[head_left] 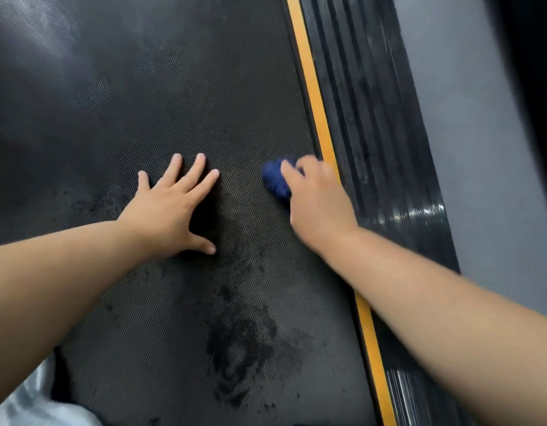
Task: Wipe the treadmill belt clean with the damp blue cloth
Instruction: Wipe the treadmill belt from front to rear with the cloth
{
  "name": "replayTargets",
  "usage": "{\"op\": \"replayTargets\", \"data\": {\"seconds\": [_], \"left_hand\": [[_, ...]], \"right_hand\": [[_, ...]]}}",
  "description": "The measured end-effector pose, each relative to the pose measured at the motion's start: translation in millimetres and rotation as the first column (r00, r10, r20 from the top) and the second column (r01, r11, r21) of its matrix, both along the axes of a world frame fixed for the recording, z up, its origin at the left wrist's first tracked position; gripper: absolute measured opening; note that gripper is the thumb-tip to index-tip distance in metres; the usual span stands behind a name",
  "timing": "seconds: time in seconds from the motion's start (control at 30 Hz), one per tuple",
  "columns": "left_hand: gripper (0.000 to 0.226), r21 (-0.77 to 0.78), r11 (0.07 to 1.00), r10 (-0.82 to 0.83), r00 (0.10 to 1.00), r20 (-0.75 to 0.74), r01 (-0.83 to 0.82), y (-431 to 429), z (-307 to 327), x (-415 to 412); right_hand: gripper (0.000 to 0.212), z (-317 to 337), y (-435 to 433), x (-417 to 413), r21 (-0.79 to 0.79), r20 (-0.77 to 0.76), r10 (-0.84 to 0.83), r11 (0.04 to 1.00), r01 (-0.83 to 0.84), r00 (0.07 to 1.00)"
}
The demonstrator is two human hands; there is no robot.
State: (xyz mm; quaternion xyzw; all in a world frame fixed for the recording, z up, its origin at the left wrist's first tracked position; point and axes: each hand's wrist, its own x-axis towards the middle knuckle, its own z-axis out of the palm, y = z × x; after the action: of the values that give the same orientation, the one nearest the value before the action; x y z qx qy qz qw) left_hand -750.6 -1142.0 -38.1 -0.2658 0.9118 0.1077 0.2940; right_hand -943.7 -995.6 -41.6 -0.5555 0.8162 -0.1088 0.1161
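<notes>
Dark smears [235, 348] on the treadmill belt [204, 103] lie nearer than the balled blue cloth [275, 179], gripped by the right hand [318, 204] just beside the yellow stripe [309, 81] at the belt's right edge; the left hand [170, 207] presses flat, fingers spread.

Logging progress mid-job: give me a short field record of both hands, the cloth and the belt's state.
left hand: flat on the treadmill belt, fingers spread, holding nothing
right hand: grips the blue cloth against the belt near its right edge
cloth shape: bunched wad, partly covered by the hand
belt state: dark smudges nearer the person, paler patches farther off
right of belt: yellow stripe, then ribbed side rail
</notes>
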Motion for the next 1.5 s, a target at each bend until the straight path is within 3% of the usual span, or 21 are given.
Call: {"op": "replayTargets", "data": {"seconds": [0.13, 0.2, 0.33, 0.4, 0.57, 0.67, 0.77, 0.83, 0.97, 1.03, 1.1, 1.13, 1.2, 1.27, 1.33, 1.5], "left_hand": [[0.129, -0.002, 1.000, -0.004, 1.000, -0.006, 0.004, 0.5, -2.4, -1.8], [0.130, -0.002, 1.000, -0.003, 1.000, 0.000, 0.003, 0.4, -1.5, -1.7], [0.131, -0.008, 1.000, -0.004, 1.000, -0.020, 0.004, 0.3, -3.8, 0.1], [0.131, 0.000, 1.000, 0.004, 1.000, -0.014, -0.004, 0.8, -2.7, -0.8], [0.132, 0.001, 1.000, 0.014, 1.000, 0.015, -0.014, 0.5, -1.1, -1.7], [0.132, 0.001, 1.000, 0.011, 1.000, 0.017, -0.011, -0.5, -0.3, -5.2], [0.132, -0.005, 1.000, 0.011, 1.000, -0.001, -0.011, 1.5, 0.2, -3.9], [0.133, -0.022, 0.999, 0.036, 0.999, -0.034, -0.036, 2.2, 0.6, 1.0], [0.143, -0.028, 0.954, 0.296, 0.953, -0.059, -0.298, 11.9, 4.1, 8.9], [0.142, 0.033, 0.940, 0.341, 0.940, -0.008, -0.340, 7.4, 3.2, 10.8], [0.136, 0.143, 0.919, 0.367, 0.930, 0.023, -0.367, -8.6, 9.5, 14.5], [0.133, 0.172, 0.924, 0.340, 0.939, 0.043, -0.343, -15.9, 15.3, 18.8], [0.133, 0.085, 0.966, 0.240, 0.968, 0.069, -0.245, -23.3, 19.5, 32.7], [0.135, 0.010, 0.945, 0.325, 0.944, 0.059, -0.326, -21.5, 17.2, 45.8], [0.137, 0.039, 0.905, 0.421, 0.905, 0.067, -0.424, -19.5, 13.6, 50.9], [0.138, 0.048, 0.911, 0.405, 0.911, 0.075, -0.409, -22.6, 13.3, 48.7]], "right_hand": [[0.050, -5.5, 55.7, 16.4, -0.050, 0.097, 0.100, 0.994, -0.095, 0.990], [0.046, -10.5, 30.3, 6.9, -0.105, 0.084, 0.134, 0.987, -0.125, 0.987], [0.048, -15.1, -45.8, -14.3, -0.099, -0.026, 0.051, 0.994, -0.054, 0.998], [0.049, -16.0, -35.5, -9.5, -0.109, -0.038, 0.058, 0.992, -0.062, 0.998], [0.054, -12.7, 71.0, 35.2, -0.054, 0.044, 0.233, 0.972, -0.230, 0.972], [0.047, -13.3, 52.2, 14.8, -0.062, 0.011, 0.354, 0.934, -0.353, 0.935], [0.043, -15.2, -7.1, -20.0, -0.117, -0.083, 0.197, 0.972, -0.206, 0.977], [0.046, -17.5, -21.7, -25.4, -0.127, -0.063, 0.063, 0.989, -0.071, 0.996], [0.046, -16.2, 49.4, 20.7, -0.116, 0.050, 0.138, 0.985, -0.131, 0.989], [0.049, -9.0, 80.4, 36.1, -0.059, 0.115, 0.207, 0.978, -0.202, 0.972], [0.047, -10.1, 59.3, 18.7, -0.063, 0.131, 0.235, 0.971, -0.229, 0.963], [0.044, -11.0, 35.8, 8.5, -0.101, 0.103, 0.221, 0.972, -0.211, 0.970], [0.045, -8.9, -18.9, -11.4, -0.159, 0.015, 0.106, 0.982, -0.103, 0.994], [0.049, -13.2, -53.7, -17.1, -0.077, 0.011, -0.013, 0.997, 0.014, 1.000], [0.051, -15.0, -49.1, -2.1, -0.056, 0.019, -0.038, 0.998, 0.039, 0.999], [0.051, -8.7, 28.6, 56.4, -0.049, 0.112, 0.306, 0.952, -0.302, 0.945]]}}
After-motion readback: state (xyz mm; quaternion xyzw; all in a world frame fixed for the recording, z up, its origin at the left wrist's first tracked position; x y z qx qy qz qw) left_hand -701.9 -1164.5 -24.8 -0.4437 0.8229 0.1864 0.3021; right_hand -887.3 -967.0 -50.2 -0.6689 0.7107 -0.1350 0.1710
